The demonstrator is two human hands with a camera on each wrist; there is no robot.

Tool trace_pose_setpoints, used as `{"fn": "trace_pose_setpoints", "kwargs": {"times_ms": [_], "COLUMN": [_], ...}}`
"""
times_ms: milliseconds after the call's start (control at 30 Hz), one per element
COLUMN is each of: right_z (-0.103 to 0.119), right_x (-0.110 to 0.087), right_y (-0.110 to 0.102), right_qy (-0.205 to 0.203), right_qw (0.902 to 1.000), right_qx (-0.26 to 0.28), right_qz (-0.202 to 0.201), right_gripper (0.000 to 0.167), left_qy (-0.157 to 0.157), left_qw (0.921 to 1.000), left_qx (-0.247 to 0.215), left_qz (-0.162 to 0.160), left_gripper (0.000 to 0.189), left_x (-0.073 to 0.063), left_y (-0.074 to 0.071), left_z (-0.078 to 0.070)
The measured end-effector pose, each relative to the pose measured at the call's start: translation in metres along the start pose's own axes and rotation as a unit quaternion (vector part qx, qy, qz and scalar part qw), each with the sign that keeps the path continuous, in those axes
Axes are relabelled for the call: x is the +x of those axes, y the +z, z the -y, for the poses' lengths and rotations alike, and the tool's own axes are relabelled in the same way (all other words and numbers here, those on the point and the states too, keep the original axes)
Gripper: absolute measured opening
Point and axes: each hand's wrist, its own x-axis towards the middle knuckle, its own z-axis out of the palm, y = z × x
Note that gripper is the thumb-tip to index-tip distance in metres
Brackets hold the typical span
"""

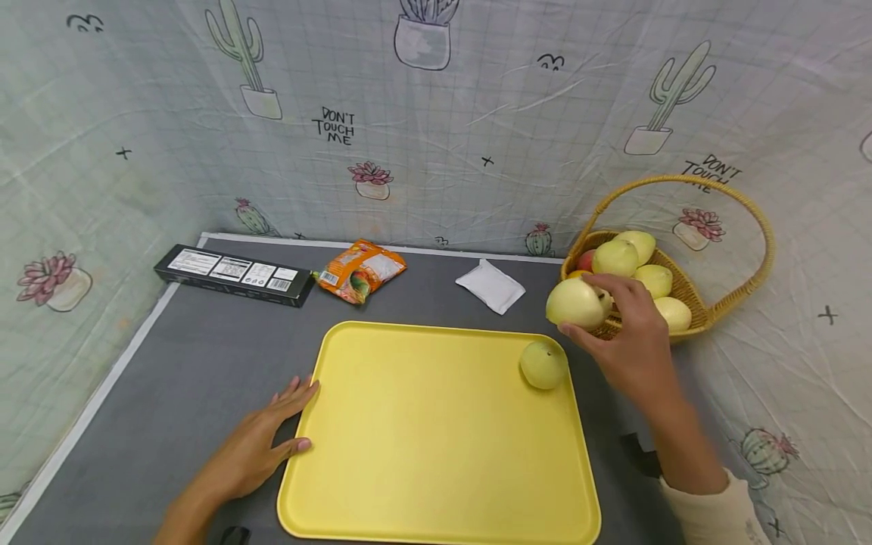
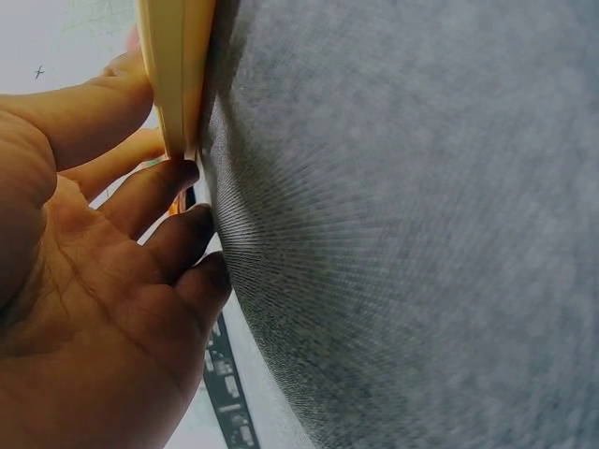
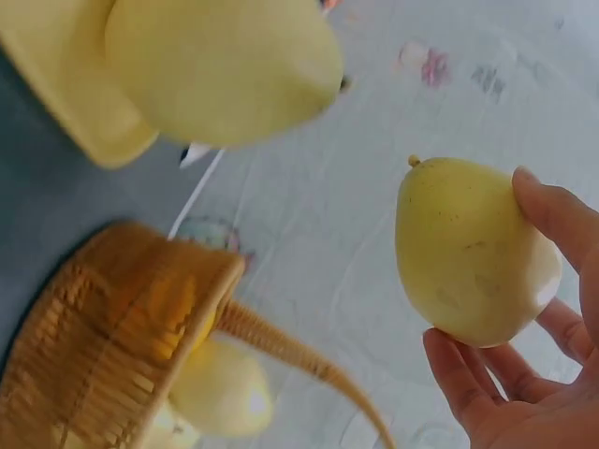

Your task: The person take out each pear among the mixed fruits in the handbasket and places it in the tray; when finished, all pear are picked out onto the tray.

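Note:
In the head view my right hand point(image 1: 630, 333) holds a pale yellow-green pear point(image 1: 575, 304) between thumb and fingers, in front of the wicker basket point(image 1: 702, 318). The right wrist view shows this pear point(image 3: 473, 248) with its short stem, gripped from one side. A second pear point(image 1: 543, 365) lies in the far right corner of the yellow tray point(image 1: 436, 439). My left hand point(image 1: 262, 439) rests at the tray's left edge, fingers spread and thumb tip over the rim. Close up in the left wrist view, the fingers point(image 2: 159, 201) lie loosely extended beside the tray's side point(image 2: 173, 75).
Inside the basket are several yellow-green fruits point(image 1: 616, 259) and a partly hidden red one point(image 1: 584, 261); its tall handle point(image 1: 766, 235) arches up. Behind the tray lie a black box point(image 1: 235, 274), an orange packet point(image 1: 362, 271) and a white packet point(image 1: 492, 286). A printed cloth hangs behind.

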Motion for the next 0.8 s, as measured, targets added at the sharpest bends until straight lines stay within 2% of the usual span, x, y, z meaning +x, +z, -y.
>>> {"fn": "trace_pose_setpoints", "kwargs": {"times_ms": [200,400,600,800], "right_z": [0.013,0.022,0.027,0.028], "right_x": [-0.004,-0.011,-0.015,-0.018], "right_y": [0.017,0.04,0.061,0.077], "right_qy": [-0.025,-0.034,-0.026,0.0], "right_qw": [0.9986,0.9951,0.99,0.9825], "right_qx": [0.013,0.033,0.042,0.034], "right_qz": [0.044,0.087,0.132,0.183], "right_gripper": [0.075,0.074,0.073,0.071], "left_qy": [0.015,0.013,0.002,0.009], "left_qw": [0.9998,0.9999,1.0,0.9999], "left_qx": [0.001,0.003,0.004,0.001], "left_qz": [-0.012,-0.011,-0.005,-0.012], "left_gripper": [0.084,0.084,0.085,0.084], "left_x": [0.0,0.0,0.0,0.0], "left_y": [0.001,0.001,0.001,0.001], "left_z": [0.002,0.001,0.0,0.001]}}
